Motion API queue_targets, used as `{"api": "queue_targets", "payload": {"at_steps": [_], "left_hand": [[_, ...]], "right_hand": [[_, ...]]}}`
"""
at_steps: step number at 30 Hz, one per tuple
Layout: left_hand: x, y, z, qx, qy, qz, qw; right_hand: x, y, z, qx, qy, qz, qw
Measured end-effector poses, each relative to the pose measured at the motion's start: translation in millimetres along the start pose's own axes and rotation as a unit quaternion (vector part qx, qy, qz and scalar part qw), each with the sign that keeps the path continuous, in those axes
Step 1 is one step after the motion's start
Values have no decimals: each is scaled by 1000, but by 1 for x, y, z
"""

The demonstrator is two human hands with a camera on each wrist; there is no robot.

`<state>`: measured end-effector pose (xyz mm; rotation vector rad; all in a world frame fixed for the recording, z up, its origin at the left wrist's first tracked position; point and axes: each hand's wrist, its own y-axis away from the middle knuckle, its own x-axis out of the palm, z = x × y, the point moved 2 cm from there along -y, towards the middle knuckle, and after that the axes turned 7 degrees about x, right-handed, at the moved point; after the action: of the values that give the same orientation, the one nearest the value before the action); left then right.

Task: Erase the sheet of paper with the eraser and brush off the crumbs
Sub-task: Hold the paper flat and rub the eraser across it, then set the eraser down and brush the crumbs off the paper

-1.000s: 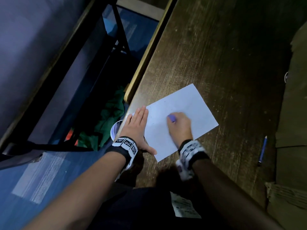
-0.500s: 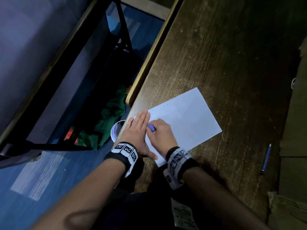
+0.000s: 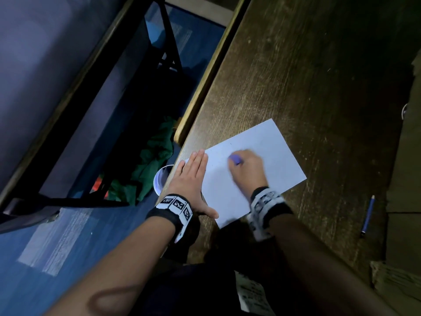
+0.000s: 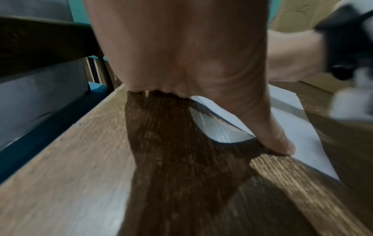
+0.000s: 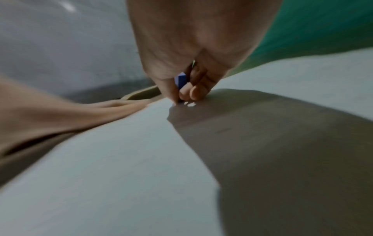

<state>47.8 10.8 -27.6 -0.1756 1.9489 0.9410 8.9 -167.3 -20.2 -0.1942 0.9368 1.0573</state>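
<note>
A white sheet of paper lies on the dark wooden table near its left edge. My left hand lies flat with straight fingers on the sheet's left edge, thumb spread onto the paper. My right hand pinches a small purple eraser and presses it on the middle of the sheet. In the right wrist view the eraser shows between thumb and fingers, its tip on the paper. The right hand is blurred.
A blue pencil lies on the table to the right of the sheet. Cardboard lines the right side. Left of the table edge, down on the floor, are a white cup, green cloth and a dark chair frame.
My right hand with the eraser went left beside the left hand, then back right to the sheet's middle. The left hand stayed flat on the paper's edge.
</note>
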Motion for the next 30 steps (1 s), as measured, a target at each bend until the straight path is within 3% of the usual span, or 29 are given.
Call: {"api": "queue_targets", "payload": {"at_steps": [3, 5, 6, 8, 10, 11, 14, 16, 24, 30], "left_hand": [[0, 0, 0, 0, 4, 3, 1000], [-1, -1, 0, 0, 4, 3, 1000], [-1, -1, 0, 0, 4, 3, 1000], [-1, -1, -1, -2, 5, 5, 1000], [-1, -1, -2, -6, 7, 6, 1000], [-1, -1, -2, -7, 7, 3, 1000], [-2, -1, -1, -4, 16, 3, 1000], [-1, 0, -1, -5, 19, 6, 1000], [-4, -1, -4, -9, 18, 16, 1000], [-4, -1, -4, -15, 17, 15, 1000]], "right_hand": [[-34, -28, -29, 115, 6, -108, 987], [-25, -19, -24, 137, -12, -122, 983], [-12, -5, -15, 125, -28, -92, 988], [20, 33, 6, 46, -28, 34, 998], [28, 60, 12, -27, -13, 122, 992], [18, 55, 6, -23, -19, 112, 993], [-30, 14, -36, 71, -21, -27, 997], [-57, -3, -57, 106, -11, -84, 991], [-104, 1, -98, 194, -155, -188, 950], [-141, -1, -150, 229, -37, -217, 948]]}}
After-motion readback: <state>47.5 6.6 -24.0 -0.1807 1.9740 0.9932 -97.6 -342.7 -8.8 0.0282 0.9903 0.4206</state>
